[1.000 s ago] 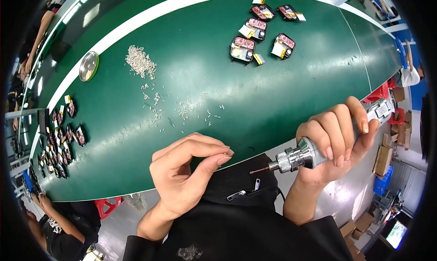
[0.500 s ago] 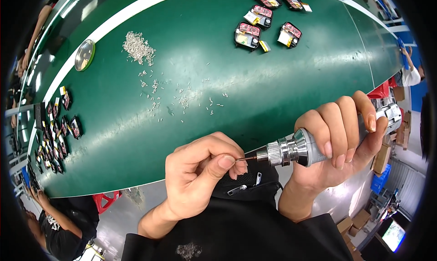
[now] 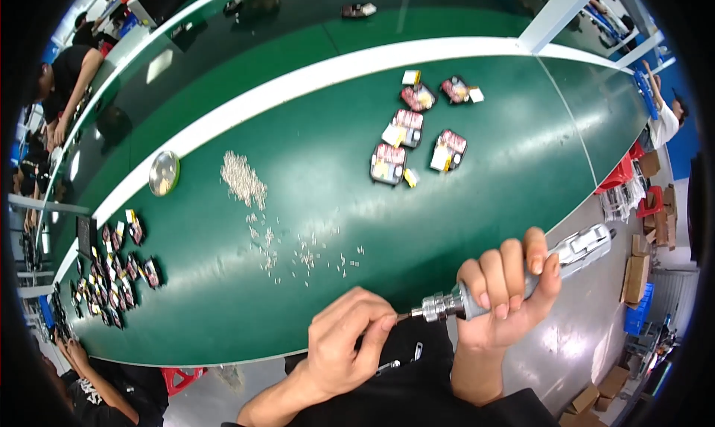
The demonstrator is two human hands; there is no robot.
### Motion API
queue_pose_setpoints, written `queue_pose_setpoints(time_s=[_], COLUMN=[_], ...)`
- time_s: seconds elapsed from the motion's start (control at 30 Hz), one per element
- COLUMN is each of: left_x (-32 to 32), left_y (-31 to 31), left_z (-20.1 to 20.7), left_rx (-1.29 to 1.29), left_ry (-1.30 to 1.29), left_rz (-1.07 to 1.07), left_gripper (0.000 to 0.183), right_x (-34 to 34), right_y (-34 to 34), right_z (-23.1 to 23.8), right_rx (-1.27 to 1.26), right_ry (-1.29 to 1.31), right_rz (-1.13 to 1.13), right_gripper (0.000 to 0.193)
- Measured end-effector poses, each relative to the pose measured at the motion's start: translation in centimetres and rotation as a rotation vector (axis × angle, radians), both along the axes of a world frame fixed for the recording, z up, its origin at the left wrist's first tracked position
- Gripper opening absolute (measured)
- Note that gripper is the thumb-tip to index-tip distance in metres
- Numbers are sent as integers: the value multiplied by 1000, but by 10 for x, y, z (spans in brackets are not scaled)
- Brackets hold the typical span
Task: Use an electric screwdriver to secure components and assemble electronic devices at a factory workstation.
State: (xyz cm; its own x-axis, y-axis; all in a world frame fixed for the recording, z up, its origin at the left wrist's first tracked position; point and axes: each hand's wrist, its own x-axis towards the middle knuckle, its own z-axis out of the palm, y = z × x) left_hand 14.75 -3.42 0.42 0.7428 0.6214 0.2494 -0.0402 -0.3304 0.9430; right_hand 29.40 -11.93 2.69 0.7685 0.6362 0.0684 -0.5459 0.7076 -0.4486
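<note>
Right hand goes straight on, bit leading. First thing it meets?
Left hand, at the pinched fingertips. The bit of the grey driver in the right hand points straight at them and looks to be touching already, though depth is unclear.

The head-worn fisheye is looking down and forward over the near edge of the green table (image 3: 484, 211), bending the white strip (image 3: 372, 57) into an arc near twelve o'clock. Close to the lens, the left hand (image 3: 348, 339) is appearing at six o'clock and the right hand (image 3: 512, 287) at four.
</note>
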Motion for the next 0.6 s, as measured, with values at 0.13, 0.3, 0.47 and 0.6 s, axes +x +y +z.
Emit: queue_pose_setpoints(time_s=[0.13, 0.3, 0.47, 0.6], left_x=[11, 44, 139, 204], left_y=[13, 75, 192, 249], left_z=[9, 45, 35, 19], left_rx=[200, 579, 864, 938], left_ry=[67, 298, 499, 672], left_rz=[-151, -135, 215, 397], left_gripper=[7, 38, 36, 44], right_x=[8, 28, 20, 14], right_y=[1, -4, 1, 1], right_z=[-6, -15, -34, -39], right_rx=[-25, 43, -38, -11], right_ry=[94, 164, 239, 139], right_rz=[-9, -103, -21, 104], right_gripper=[22, 21, 21, 20])
